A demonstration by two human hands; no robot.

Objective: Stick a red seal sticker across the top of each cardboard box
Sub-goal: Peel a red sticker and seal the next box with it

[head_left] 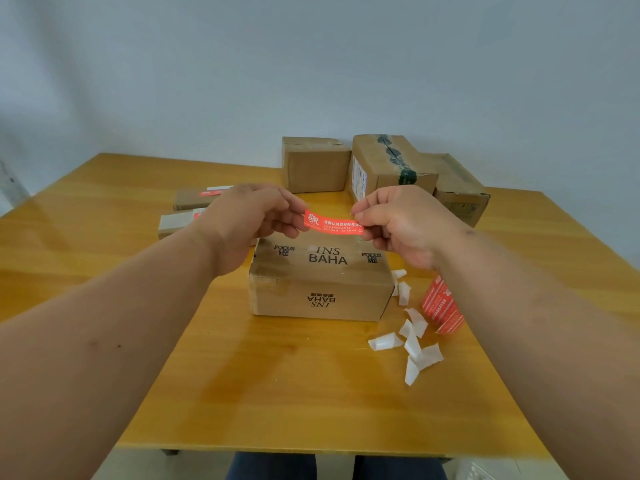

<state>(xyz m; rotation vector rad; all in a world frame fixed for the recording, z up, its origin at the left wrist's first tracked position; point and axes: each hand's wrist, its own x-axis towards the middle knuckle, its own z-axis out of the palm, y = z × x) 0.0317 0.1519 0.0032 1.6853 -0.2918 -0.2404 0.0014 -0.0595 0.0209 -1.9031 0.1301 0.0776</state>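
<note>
**Seal held over INS BAHA box, not yet stuck**

Left hand (249, 216) and right hand (398, 223) each pinch one end of the red seal sticker (333, 226), stretched just above the near box (320, 282). Two flat boxes (194, 209) at far left carry red seals. Three far boxes (381, 168) show none: apparently left to do.

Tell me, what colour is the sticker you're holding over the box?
Red with white writing; the sticker shows best in the head view, pinched between both hands.
</note>
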